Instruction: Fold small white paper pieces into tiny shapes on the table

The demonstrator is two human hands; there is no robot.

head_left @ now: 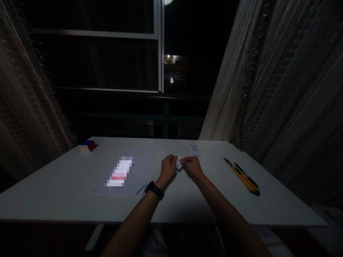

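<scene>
Currently, small paper (pixel 179 163): held between both hands, over the middle of the table (pixel 184 210); contact with the tabletop can't be told.
Left hand (pixel 168 167): fingers closed narrow, paper's left side pinched.
Right hand (pixel 193 166): fingertips pinched on the paper's right side, no wide gap seen.
Paper risk: could be torn or creased crooked if the two pinches are pulled unevenly; most of it is hidden by fingers, so a slip could be missed.
Light: dim; edges could easily be misjudged.
Watch (pixel 154 190): worn on the left wrist, seen right by the near corner of the big sheet (pixel 146 166); corner looks lifted, could be snagged if the arm is swung left.
Bright rectangle (pixel 120 172): seen on the sheet, blurred out; could be dragged along with it.
Cutter (pixel 242 179): laid beside a dark pen (pixel 245 174), right of the hands; blade looks exposed, so a finger could be nicked by a blind reach.
Small dark bits (pixel 195 150): lying past the hands, not identifiable; could be scattered by a sweep.
</scene>
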